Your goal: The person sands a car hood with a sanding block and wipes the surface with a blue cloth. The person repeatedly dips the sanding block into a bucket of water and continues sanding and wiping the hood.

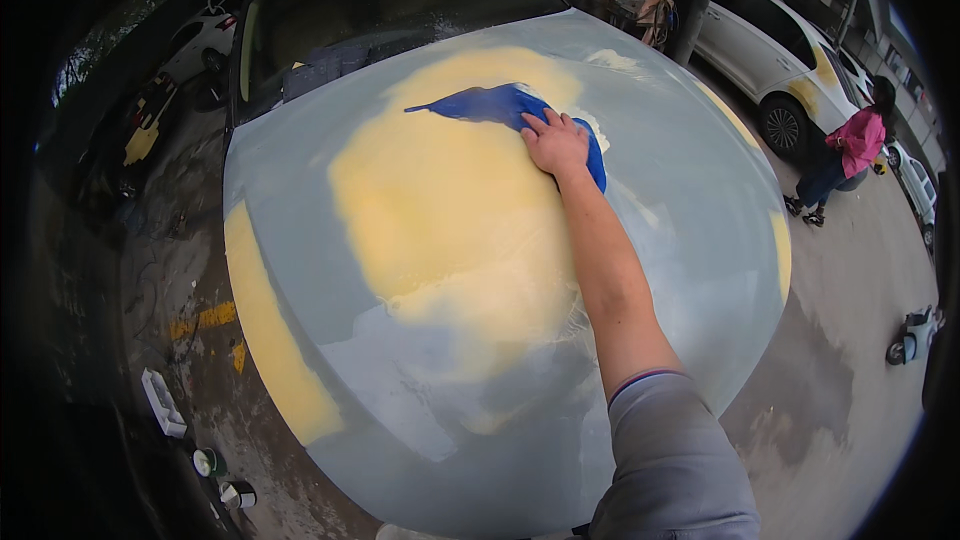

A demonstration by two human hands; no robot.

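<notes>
My right hand (558, 143) presses on a blue cloth (480, 103) on the upper middle of a car hood (510, 480). Its fingers are bent over the fabric, which shows on both sides of the hand. To the left the cloth trails off in a thin, twisted point. The hood is matte grey, with a large pale yellow patch (440, 210) in its middle and a yellow strip (280, 340) along its left edge. Smeared lighter streaks run across the surface near my forearm. My left hand is out of sight.
Beyond the hood is the car's windshield (400, 0). A white tray (163, 403) and two small cans (206, 462) stand on the floor at lower left. To the right are a white car (750, 45), a person in pink (858, 140) and a scooter (912, 337).
</notes>
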